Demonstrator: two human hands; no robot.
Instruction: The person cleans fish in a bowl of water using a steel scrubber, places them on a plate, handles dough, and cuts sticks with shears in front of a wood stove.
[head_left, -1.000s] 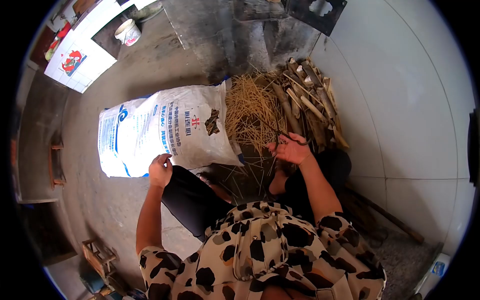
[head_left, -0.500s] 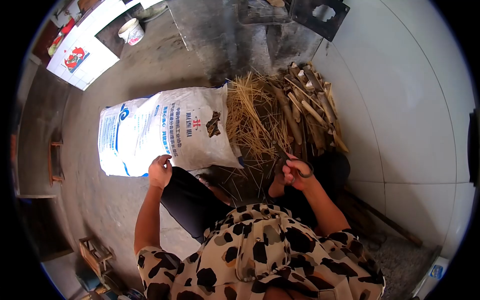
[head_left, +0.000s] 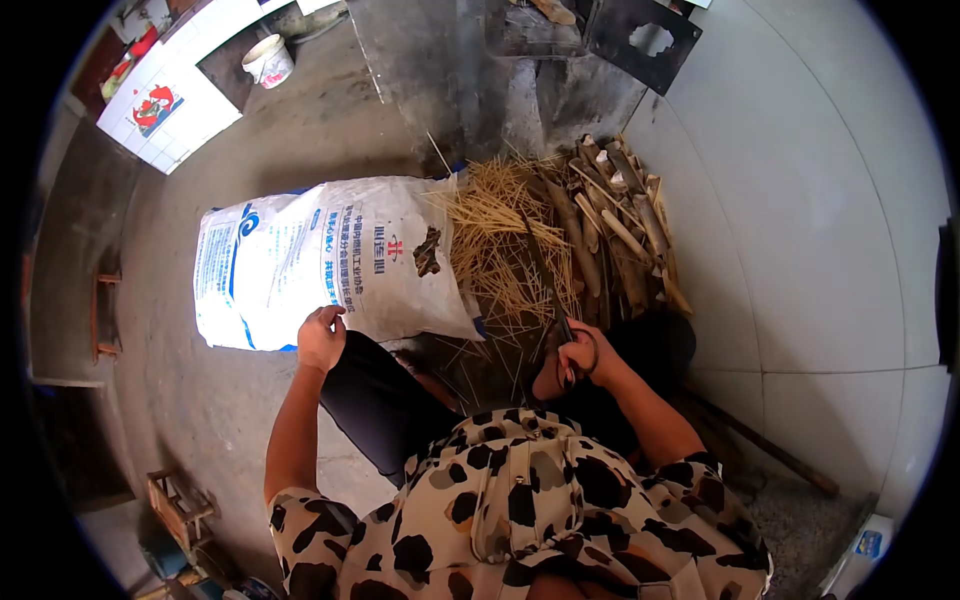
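My right hand (head_left: 580, 355) is closed round the looped handle of long dark metal tongs (head_left: 543, 265), whose far end reaches into a heap of thin straw-coloured sticks (head_left: 490, 220). My left hand (head_left: 322, 338) rests by my knee at the near edge of a white sack (head_left: 290, 262) with blue print; its fingers are curled, and what they hold, if anything, is too small to name. The sack lies on its side with its right end against the loose sticks. Split firewood (head_left: 625, 225) is piled right of the sticks.
A sooty dark surface (head_left: 440, 80) and a black plate with a hole (head_left: 680, 50) stand beyond the sticks. At the upper left is a white bucket (head_left: 268, 62). A tiled wall (head_left: 830, 220) rises on the right. A small wooden stool (head_left: 180, 505) is lower left.
My right hand has gone from open fingers to a grip on the tongs, drawn slightly nearer to me. Some thin sticks have shifted toward the sack. My left hand stays in place.
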